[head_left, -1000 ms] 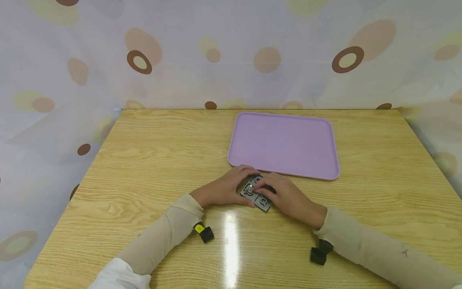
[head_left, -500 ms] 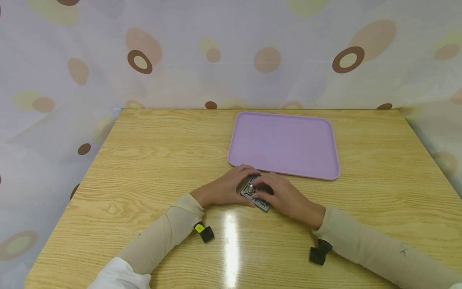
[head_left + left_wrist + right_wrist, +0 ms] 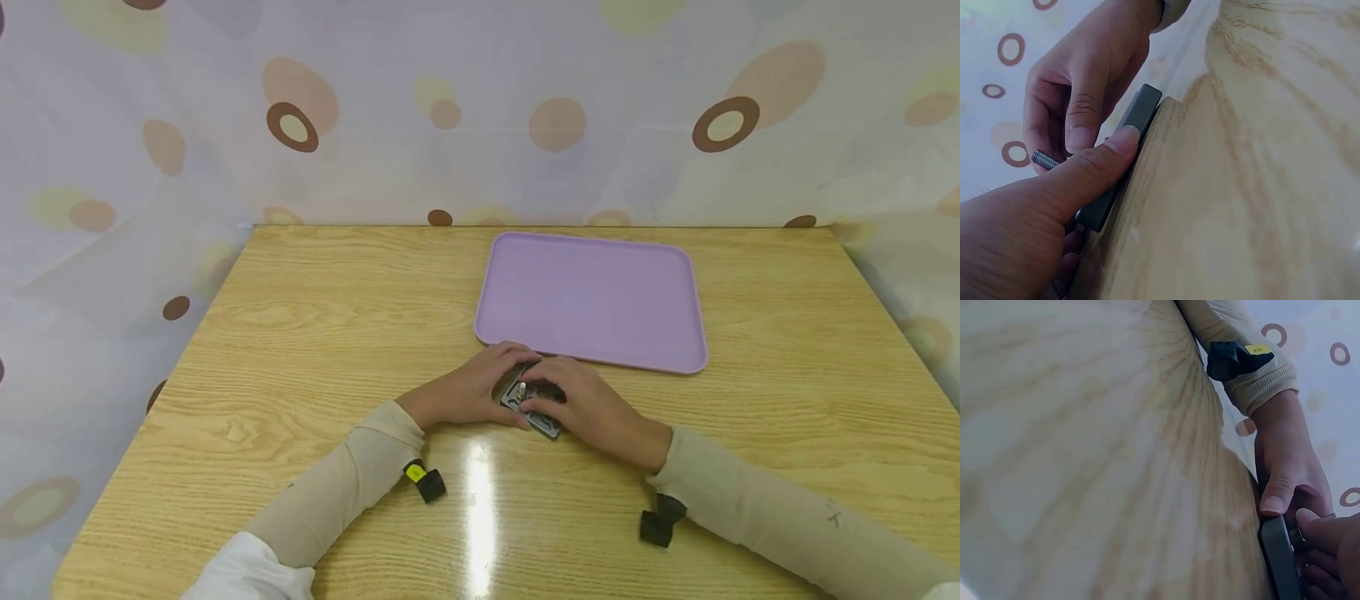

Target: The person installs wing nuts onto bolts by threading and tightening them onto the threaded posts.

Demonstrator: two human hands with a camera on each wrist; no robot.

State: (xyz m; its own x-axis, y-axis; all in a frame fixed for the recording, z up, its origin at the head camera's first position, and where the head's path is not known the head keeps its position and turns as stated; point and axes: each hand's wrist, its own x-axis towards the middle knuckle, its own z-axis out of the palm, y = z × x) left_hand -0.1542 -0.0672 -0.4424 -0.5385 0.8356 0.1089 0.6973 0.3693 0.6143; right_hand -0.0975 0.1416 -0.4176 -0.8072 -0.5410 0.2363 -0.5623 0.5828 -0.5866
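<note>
A small dark grey metal plate (image 3: 545,423) with shaped recesses lies on the table. My left hand (image 3: 468,390) grips it, with the fingers at its far edge and the thumb (image 3: 1125,139) on its near edge. From the plate rises a threaded bolt (image 3: 522,389), its bare end sticking out past the fingers in the left wrist view. My right hand (image 3: 592,408) reaches over the plate, thumb and index finger curled to either side of the bolt's lower part. Those fingers hide what sits at the bolt's base.
A lilac tray (image 3: 592,304) lies just beyond both hands, close to the left fingertips. The wooden table (image 3: 315,350) ends at a patterned cloth (image 3: 480,108) behind it. Black wrist cameras (image 3: 425,481) hang under both sleeves.
The right thumb and index finger have shifted left over the plate and closed in around the bolt. The left hand and the plate have stayed in place.
</note>
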